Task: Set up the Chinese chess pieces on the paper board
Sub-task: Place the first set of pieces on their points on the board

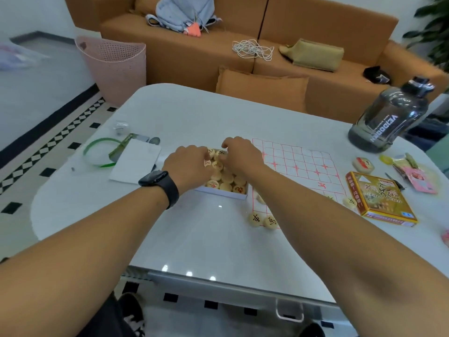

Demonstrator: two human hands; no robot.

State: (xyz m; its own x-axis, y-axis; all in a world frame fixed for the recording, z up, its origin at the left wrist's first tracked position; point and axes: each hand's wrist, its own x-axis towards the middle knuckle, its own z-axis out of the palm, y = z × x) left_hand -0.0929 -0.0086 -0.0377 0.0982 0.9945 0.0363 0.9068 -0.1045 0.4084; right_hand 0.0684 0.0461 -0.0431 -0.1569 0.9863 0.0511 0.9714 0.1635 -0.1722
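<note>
A dark water jug (390,116) at the far right of the table (194,234) carries white lettering, seen upside down, that looks like "VEIDOORN". The yellow box lid (381,198) near the right edge has printed characters too blurred to read. The round chess pieces bear red or black characters, too small to name surely.

A shallow white box (224,184) at the middle of the table holds many pale chess pieces (227,178) packed side by side. Both hands reach into its far end: the left hand (188,164), with a dark watch (158,184) on its wrist, and the right hand (240,155) have fingers curled down among the pieces; whether either pinches one cannot be told.

The paper board (298,164), white with a red grid, lies just right of the box. Two loose pieces (263,220) sit at its near left corner, and one more piece (349,202) lies at its near right edge beside the yellow lid.

To the left lie a white sheet (136,161) and a green ring (100,152). Beyond the white table stand an orange sofa (243,45) and a pink basket (114,66) on a checker-edged floor (36,152).
</note>
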